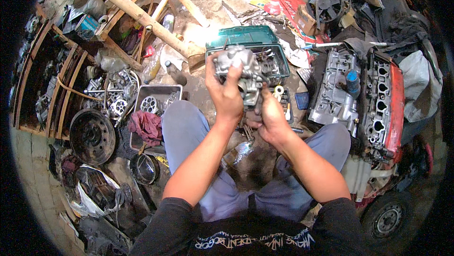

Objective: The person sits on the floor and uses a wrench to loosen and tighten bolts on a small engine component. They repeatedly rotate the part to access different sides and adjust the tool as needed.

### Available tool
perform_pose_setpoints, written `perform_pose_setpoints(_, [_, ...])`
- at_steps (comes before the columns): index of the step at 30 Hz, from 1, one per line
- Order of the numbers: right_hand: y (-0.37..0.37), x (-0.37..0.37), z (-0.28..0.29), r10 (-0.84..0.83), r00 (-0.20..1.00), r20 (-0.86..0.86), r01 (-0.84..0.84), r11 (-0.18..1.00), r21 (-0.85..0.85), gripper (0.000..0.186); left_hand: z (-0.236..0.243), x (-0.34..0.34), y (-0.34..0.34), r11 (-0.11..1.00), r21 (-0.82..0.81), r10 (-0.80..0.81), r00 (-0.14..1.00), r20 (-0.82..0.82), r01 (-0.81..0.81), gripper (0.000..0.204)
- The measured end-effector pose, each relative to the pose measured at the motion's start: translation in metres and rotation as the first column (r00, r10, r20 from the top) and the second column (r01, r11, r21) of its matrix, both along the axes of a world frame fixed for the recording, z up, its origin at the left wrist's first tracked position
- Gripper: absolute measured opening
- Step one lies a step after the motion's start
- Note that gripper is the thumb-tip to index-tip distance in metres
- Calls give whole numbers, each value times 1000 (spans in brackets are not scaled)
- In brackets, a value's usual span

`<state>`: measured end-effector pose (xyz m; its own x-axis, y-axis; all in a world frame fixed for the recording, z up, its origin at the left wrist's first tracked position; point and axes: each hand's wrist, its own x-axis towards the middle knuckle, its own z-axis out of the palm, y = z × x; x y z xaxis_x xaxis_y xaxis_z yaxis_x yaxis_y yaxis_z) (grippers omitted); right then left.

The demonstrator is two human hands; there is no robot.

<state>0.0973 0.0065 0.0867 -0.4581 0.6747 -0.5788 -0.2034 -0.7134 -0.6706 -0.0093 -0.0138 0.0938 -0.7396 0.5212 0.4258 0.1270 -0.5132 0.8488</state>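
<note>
Between my raised hands, above my knees, is a silver cast-metal engine part (243, 57) that looks like a carburetor, slightly blurred. My left hand (225, 96) wraps its left side, with the thumb across the near face. At the lower right of the part, my right hand (273, 119) closes its fingers on it; some fingertips are hidden behind. Just beyond the part stands an open green toolbox (248, 34) with metal tools inside. A smaller dark tray (291, 113) with a few pale items sits to the right of my right hand.
A grey tray (161, 88) and a maroon cloth (145, 128) lie by my left knee, near a wheel rim (93, 137). Engine castings (333, 90) and a red-edged cylinder head (379, 109) stand right. Wooden poles (137, 12) slant across the far left.
</note>
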Motion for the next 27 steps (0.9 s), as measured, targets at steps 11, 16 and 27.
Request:
perform_pose_setpoints(11, [11,33,27,-52,980,194,-160,382,910,17,16,-24,3,876,247,-463,576,674,415,47])
perform_pose_setpoints(16, [9,37,37,-170,943,287,-263,152,953,14,12,-27,0,802,290,-560,485,672,522,49])
perform_pose_setpoints(27, [23,48,46,-106,964,245,-247,-13,969,14,16,-16,-1,772,259,-564,436,701,581,50])
